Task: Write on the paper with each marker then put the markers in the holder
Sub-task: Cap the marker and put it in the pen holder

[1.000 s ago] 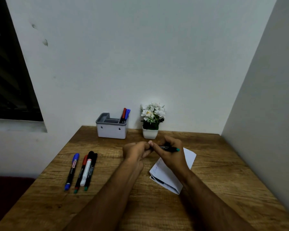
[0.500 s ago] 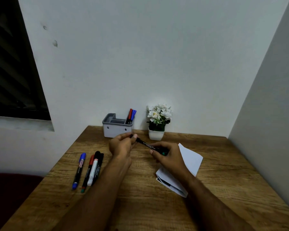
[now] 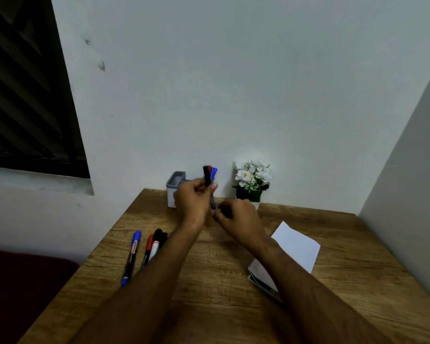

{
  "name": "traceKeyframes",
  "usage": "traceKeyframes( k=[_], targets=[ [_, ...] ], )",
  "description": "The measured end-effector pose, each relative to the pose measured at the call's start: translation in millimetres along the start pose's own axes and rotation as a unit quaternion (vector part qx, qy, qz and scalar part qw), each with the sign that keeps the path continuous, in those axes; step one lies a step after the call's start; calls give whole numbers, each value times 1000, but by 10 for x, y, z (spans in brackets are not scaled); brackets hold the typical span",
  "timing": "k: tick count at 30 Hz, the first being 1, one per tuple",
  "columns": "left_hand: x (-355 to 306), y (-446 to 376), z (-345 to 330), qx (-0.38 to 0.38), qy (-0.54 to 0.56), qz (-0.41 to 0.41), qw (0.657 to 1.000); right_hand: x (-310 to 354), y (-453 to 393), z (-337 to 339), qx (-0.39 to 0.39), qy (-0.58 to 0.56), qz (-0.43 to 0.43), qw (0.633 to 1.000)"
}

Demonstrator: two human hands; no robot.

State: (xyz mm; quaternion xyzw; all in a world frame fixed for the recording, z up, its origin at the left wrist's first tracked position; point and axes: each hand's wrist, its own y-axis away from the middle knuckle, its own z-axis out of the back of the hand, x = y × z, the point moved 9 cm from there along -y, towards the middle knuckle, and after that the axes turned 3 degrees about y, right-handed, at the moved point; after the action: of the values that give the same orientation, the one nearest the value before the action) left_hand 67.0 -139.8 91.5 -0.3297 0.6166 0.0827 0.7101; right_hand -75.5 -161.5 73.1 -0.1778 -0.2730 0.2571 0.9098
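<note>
In the head view, at the back of the wooden desk (image 3: 209, 281), your left hand (image 3: 191, 199) covers most of the grey holder (image 3: 175, 186), so you see only its left compartment and rim; whether the marker touches the holder you cannot tell. That left hand has its fingers curled round a black marker (image 3: 207, 175), held upright with its upper end standing clear above the fingertips, right in front of the red marker (image 3: 210, 169) and blue marker (image 3: 214, 172) that poke up out of the holder. Your right hand (image 3: 236, 217) sits just beside the left, low over the desk, fingers curled in; the blur there keeps you from telling whether it grips anything. The folded white paper (image 3: 293, 247) lies right of your right forearm, which hides its near left corner. To the left lie a blue-capped marker (image 3: 132, 256) and, close by, a bundle of three markers (image 3: 154, 247) side by side, their near ends hidden by your left forearm. A small potted plant with white flowers (image 3: 252, 180) stands just right of the holder against the wall, its pot partly behind your right hand. The side wall closes in on the desk's right edge; bare wood lies open between the arms and along the near edge.
</note>
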Motion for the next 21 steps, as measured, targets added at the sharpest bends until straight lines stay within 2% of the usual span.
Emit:
traceKeyframes(
  k=[3,8,13,17,21],
  targets=[
    [-226,-291,79,-33,-40,-56,997,-40,-166,-36,1,38,-7,999],
    [-267,-688,-1,-45,-47,-61,996,-101,-220,-175,39,47,0,998],
    [-196,-932,-242,-24,-66,-65,995,-246,-208,-204,47,52,-3,998],
    [43,-983,-425,10,-131,-59,990,-354,-205,-215,55,43,-10,998],
    [196,-938,-447,17,-136,-59,989,-426,-200,-222,57,51,-11,997]
  ],
)
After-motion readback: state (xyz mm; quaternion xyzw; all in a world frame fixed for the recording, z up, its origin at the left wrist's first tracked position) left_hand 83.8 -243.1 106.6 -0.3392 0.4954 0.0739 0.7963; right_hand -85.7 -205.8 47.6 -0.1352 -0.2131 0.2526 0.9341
